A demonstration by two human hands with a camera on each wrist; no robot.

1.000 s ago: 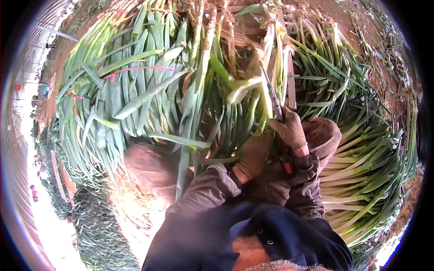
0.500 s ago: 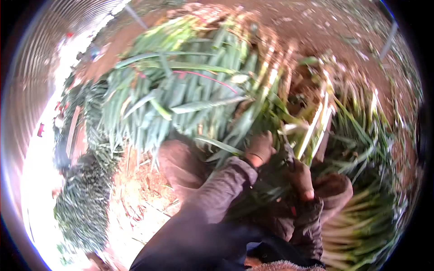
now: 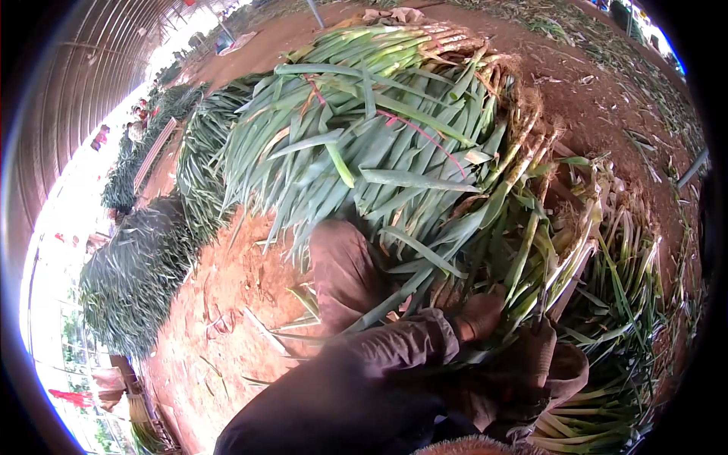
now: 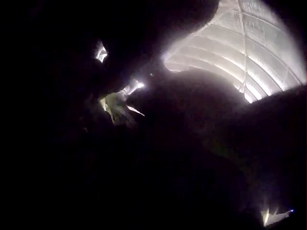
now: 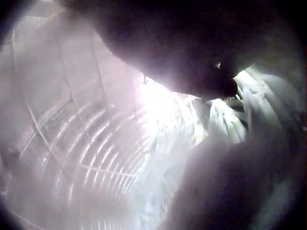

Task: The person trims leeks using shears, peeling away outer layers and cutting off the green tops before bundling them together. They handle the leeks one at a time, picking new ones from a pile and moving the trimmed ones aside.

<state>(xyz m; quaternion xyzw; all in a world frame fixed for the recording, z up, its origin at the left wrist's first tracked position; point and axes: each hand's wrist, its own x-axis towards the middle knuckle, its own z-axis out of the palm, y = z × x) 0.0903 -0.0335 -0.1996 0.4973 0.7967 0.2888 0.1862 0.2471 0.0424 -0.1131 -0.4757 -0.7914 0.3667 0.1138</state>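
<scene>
In the head view, my gloved left hand (image 3: 481, 312) is low in front of the pile, fingers curled at the lower end of a leek (image 3: 523, 269); its palm side is hidden. My gloved right hand (image 3: 535, 350) grips the dark handle of a knife (image 3: 544, 297), whose thin blade points up and away beside pale stalks. Just beyond the blade lie trimmed-looking leeks (image 3: 576, 262) with light stems. A large heap of leeks (image 3: 394, 152) spreads to the left, roots toward the far right. Both wrist views are mostly dark or hazy; pale stalks (image 5: 228, 120) show in the right one.
A pink tie (image 3: 428, 135) lies across the heap. More leeks (image 3: 633, 227) lie at the right, and others (image 3: 136, 277) stand in rows at the left. My bent knee (image 3: 339, 262) is against the heap's near edge. Bare soil (image 3: 220, 311) shows at left.
The head view has swung left, shifting the heap rightward. My left hand moved away from the stalks, then back beside them. My right hand keeps the knife, drawn lower and nearer my knee.
</scene>
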